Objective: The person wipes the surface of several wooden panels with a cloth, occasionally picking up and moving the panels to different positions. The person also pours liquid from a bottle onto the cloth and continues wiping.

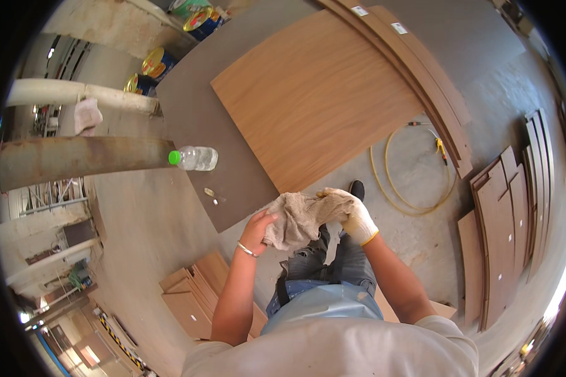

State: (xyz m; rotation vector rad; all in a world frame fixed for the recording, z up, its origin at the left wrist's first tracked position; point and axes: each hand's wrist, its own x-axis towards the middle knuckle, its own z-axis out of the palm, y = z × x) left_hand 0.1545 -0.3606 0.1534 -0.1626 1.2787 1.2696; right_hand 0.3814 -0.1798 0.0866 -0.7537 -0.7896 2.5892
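Pinching cloth [292, 220] near panel edge [339, 163], left hand [256, 231] and right hand [358, 221] overhang open floor [415, 251].

Head camera: wide fisheye, left of a worn pair, upright
Facing: down past the shirt [327, 349] to left hand [256, 232] and right hand [360, 222]
Nearness: shirt closest, hands next, wood panel [321, 100] farther off
Rim: round, dark; straight edges bend toward it

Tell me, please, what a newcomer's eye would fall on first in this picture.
Probably the large wood-grain panel filling the upper centre. Below it, the bare left fingers and gloved right fingers hold a beige cloth. A green-capped bottle stands out left of the panel, and a yellow hose loops on the floor to the right.
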